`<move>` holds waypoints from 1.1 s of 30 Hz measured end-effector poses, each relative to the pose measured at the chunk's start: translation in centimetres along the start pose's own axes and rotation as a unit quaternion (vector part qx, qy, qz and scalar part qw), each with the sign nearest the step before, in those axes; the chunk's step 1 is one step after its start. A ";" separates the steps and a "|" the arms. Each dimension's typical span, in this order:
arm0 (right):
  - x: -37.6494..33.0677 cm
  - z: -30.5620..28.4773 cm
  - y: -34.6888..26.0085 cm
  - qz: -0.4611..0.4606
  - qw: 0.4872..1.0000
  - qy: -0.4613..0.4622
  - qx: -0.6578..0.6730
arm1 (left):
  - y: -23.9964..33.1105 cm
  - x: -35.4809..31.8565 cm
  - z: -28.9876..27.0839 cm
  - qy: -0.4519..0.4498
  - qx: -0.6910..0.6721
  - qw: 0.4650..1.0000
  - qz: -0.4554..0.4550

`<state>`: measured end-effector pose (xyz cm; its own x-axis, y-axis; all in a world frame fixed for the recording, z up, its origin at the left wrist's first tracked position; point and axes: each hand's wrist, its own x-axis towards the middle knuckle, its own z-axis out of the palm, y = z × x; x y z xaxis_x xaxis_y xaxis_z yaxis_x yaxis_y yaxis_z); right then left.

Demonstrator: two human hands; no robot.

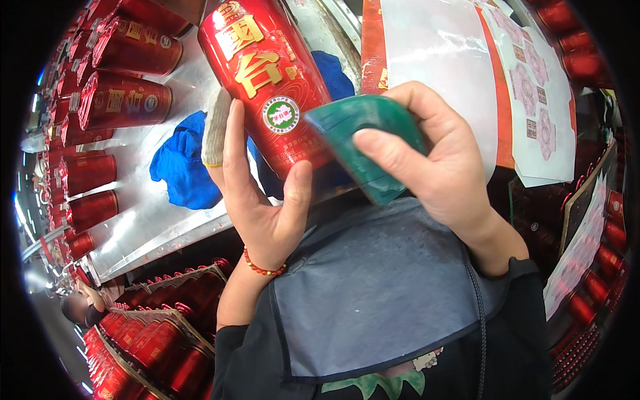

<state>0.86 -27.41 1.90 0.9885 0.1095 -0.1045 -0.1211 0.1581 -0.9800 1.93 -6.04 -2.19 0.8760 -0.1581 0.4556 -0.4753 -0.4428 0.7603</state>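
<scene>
With its fingers spread, the left hand (pixel 257 217) steadies the red canister (pixel 263 93) just beyond its palm, while the right hand (pixel 447 160) pinches a green scraper (pixel 355 159), seemingly for smoothing, which likely calls for even pressure.

Factory workshop: metal worktable (pixel 143 193), rows of matching red bottles (pixel 125 103), crowded trays (pixel 195 329), work apron (pixel 373 293).

Left: strip of pale table (pixel 150 200) between canister row (pixel 127 100) and blue cloth (pixel 183 163) leaves hand passage. Middle: large canister (pixel 267 83) blocks straight way across; left hand (pixel 257 207) fills its left near side. Right: right hand (pixel 443 153) with green scraper (pixel 370 150) bars near approach to paper sheets (pixel 433 57). Near: grey apron (pixel 373 287) limits room behind hands.
</scene>
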 end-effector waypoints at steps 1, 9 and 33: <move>0.1 0.2 0.1 -0.027 0.998 -0.013 -0.050 | 0.0 0.0 -0.1 -0.002 0.006 1.000 0.002; 1.8 -1.2 0.9 -0.145 0.941 0.063 -0.299 | -0.6 0.0 -0.3 -0.014 0.096 0.994 0.042; -1.0 -3.2 0.0 -0.074 0.991 0.058 -0.091 | 0.2 2.7 -1.5 -0.115 0.296 0.848 0.425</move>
<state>0.14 -30.65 1.46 0.9993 -0.0167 0.0339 0.0336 -0.0162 -0.9993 4.14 -5.19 -0.11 0.2636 -0.7793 0.5685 -0.8775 -0.4386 -0.1942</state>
